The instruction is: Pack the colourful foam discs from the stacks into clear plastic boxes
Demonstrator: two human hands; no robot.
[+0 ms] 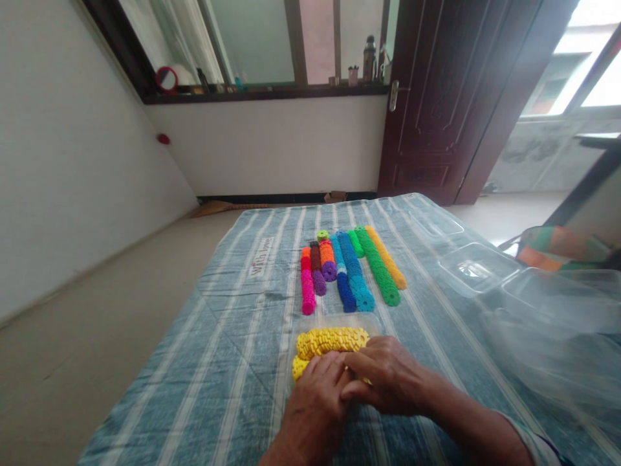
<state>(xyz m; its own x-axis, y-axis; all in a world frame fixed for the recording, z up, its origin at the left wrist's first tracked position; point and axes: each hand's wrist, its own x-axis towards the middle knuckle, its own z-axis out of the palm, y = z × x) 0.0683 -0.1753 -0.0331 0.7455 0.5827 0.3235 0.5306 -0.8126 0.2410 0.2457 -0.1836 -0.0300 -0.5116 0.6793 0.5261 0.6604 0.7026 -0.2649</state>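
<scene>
A clear plastic container (pixel 339 320) near the front of the table holds yellow notched discs (pixel 332 341), stacked on their sides in rows. My left hand (pixel 315 401) lies over the nearer yellow row, its fingers bent around the discs. From the right, my right hand (pixel 391 375) reaches in with curled fingers at the right end of that row, touching my left fingers. Both hands hide much of this row and the container's near side. Beyond the container lie stacked rows of discs, including pink (pixel 307 285), blue (pixel 353 262), green (pixel 378 265) and orange-yellow (pixel 385 255).
A blue striped cloth (pixel 233 362) covers the table, with a "With love" label (pixel 262 257) at left. Clear plastic containers (pixel 478 268) and a larger clear plastic piece (pixel 548 349) sit at the right. Behind stand a wall, a window ledge and a brown door (pixel 436 97).
</scene>
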